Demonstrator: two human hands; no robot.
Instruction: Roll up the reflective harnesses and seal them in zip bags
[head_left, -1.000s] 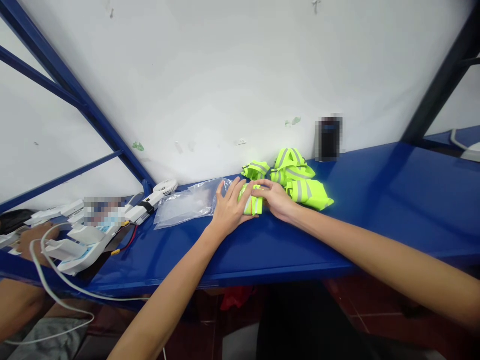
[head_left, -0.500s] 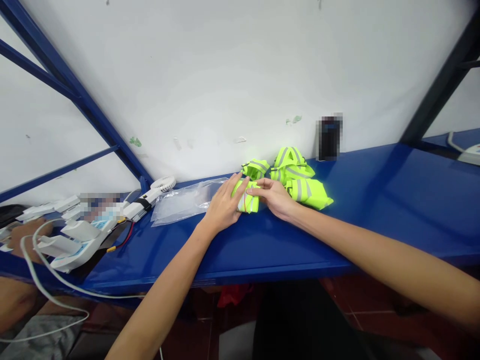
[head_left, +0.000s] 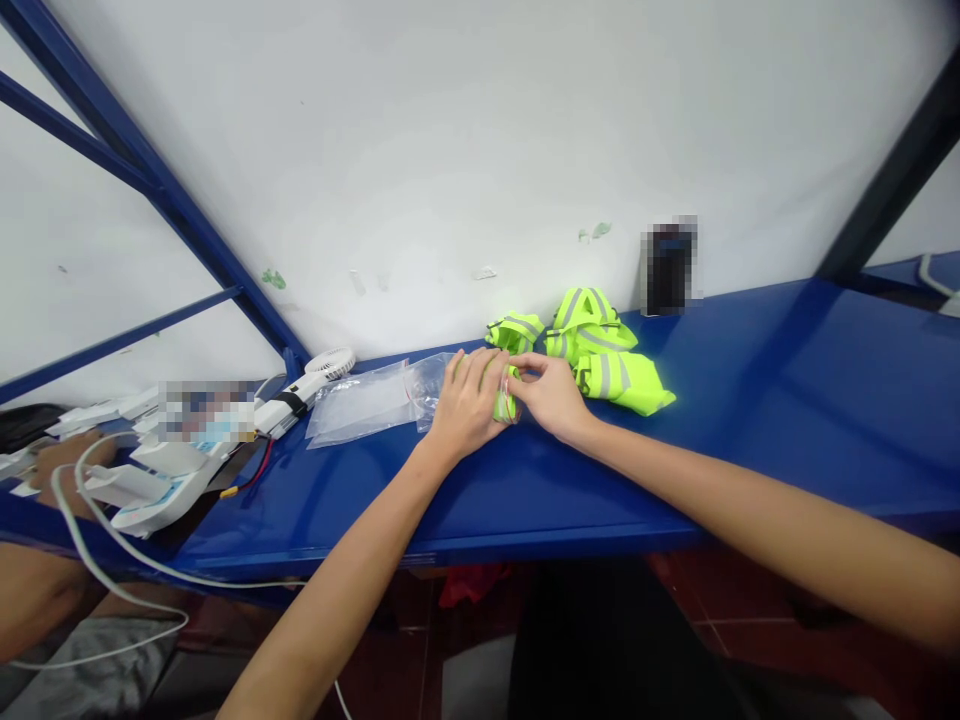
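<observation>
A folded neon-yellow reflective bundle [head_left: 504, 404] lies in a clear zip bag [head_left: 427, 388] with a red seal line. My left hand [head_left: 469, 405] is draped over the bag and bundle, holding them down with fingers curved over the top; it hides most of the bundle. At the bag's right end my right hand [head_left: 551, 395] pinches the edge by the red line between thumb and fingers. Flat clear bags [head_left: 360, 405] lie to the left of my left hand. Just beyond my right hand are a folded reflective bundle [head_left: 626, 382] and a looped reflective strap piece [head_left: 589, 325].
A smaller neon roll [head_left: 514, 332] sits by the wall. A white handheld fan [head_left: 330, 364], white devices [head_left: 161, 490] and cables crowd the left of the blue table [head_left: 787, 400]. A blurred dark object [head_left: 669, 268] leans on the wall. Another person's hand [head_left: 71, 465] is at far left.
My left hand has slid right over the bundle, uncovering more of the zip bag on its left. My right hand stays at the bag's right end. The view has shifted slightly.
</observation>
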